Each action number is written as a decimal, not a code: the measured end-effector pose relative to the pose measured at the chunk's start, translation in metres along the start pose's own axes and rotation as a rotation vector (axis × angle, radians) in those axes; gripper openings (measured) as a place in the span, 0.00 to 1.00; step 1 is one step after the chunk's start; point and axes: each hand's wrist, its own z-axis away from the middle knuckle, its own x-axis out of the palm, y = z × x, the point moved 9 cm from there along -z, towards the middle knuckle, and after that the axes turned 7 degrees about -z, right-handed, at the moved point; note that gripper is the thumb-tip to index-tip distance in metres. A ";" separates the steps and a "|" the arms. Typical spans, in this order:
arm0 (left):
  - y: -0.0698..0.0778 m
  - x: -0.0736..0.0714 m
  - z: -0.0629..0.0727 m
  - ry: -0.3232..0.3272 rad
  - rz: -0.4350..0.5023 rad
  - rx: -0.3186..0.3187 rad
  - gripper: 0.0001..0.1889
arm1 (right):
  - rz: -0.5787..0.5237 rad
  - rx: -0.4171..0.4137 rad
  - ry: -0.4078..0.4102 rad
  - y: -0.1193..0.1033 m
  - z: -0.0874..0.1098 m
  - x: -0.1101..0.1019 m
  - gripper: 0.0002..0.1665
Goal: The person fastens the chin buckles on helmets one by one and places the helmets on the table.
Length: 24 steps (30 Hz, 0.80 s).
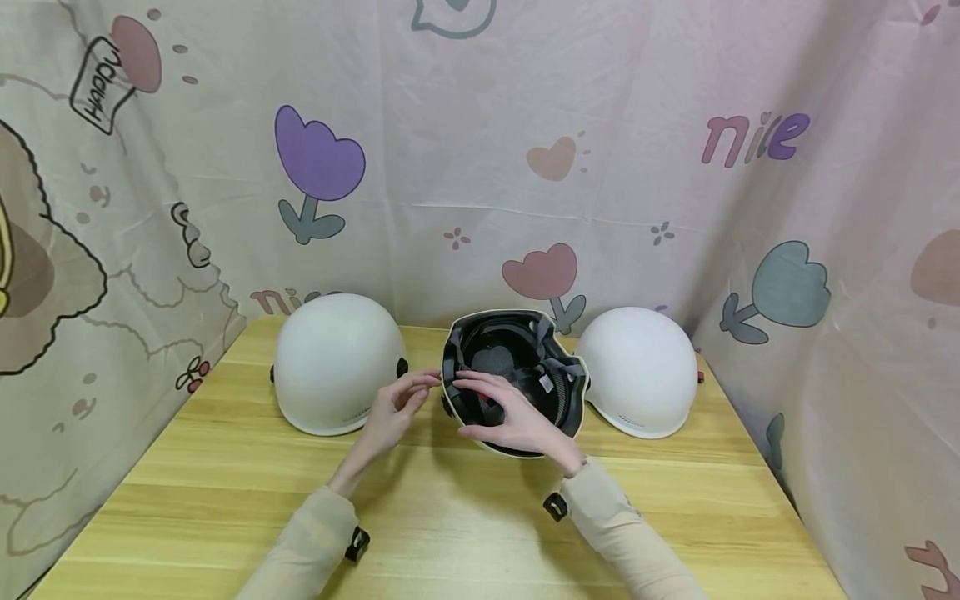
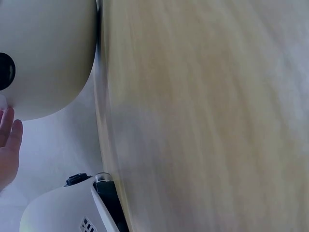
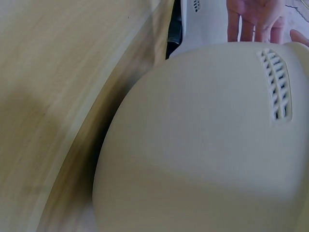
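Note:
A cream helmet lies upside down mid-table, its black padded inside and grey straps facing up. My left hand is at the helmet's left rim, fingers extended; in the left wrist view its fingertips meet the shell beside a black round knob. My right hand reaches over the opening, its fingers near the left inner edge and its thumb spread apart from them, lower down. A small red part shows beneath this hand. Whether the right fingertips touch the lining is hidden.
An upright cream helmet with black side knobs stands on the left. A white helmet sits close on the right, by the upturned one. All rest on the wooden table, with a printed curtain hanging behind and at both sides.

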 end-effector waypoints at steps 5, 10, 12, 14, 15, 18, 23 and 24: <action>0.003 0.001 -0.001 -0.008 -0.014 0.038 0.12 | 0.061 0.017 0.032 0.000 -0.002 0.001 0.39; 0.004 0.001 -0.001 -0.010 -0.006 0.042 0.12 | 0.107 -0.020 0.076 -0.005 -0.006 -0.001 0.34; 0.004 0.002 -0.001 -0.017 -0.010 0.038 0.13 | 0.117 -0.032 0.094 -0.007 -0.007 -0.002 0.32; 0.003 0.002 -0.001 -0.026 -0.017 0.026 0.13 | 0.128 -0.040 0.115 -0.008 -0.007 -0.003 0.31; 0.002 0.003 -0.001 -0.033 -0.020 0.017 0.13 | 0.127 -0.041 0.123 -0.008 -0.007 -0.004 0.30; 0.001 0.006 -0.001 -0.053 -0.026 0.000 0.14 | 0.120 -0.067 0.154 -0.010 -0.006 -0.007 0.30; 0.002 0.010 -0.001 -0.079 -0.022 -0.003 0.16 | 0.077 -0.114 0.200 -0.013 -0.003 -0.014 0.30; 0.002 0.010 -0.001 -0.082 -0.023 -0.001 0.16 | 0.065 -0.120 0.209 -0.013 -0.003 -0.015 0.30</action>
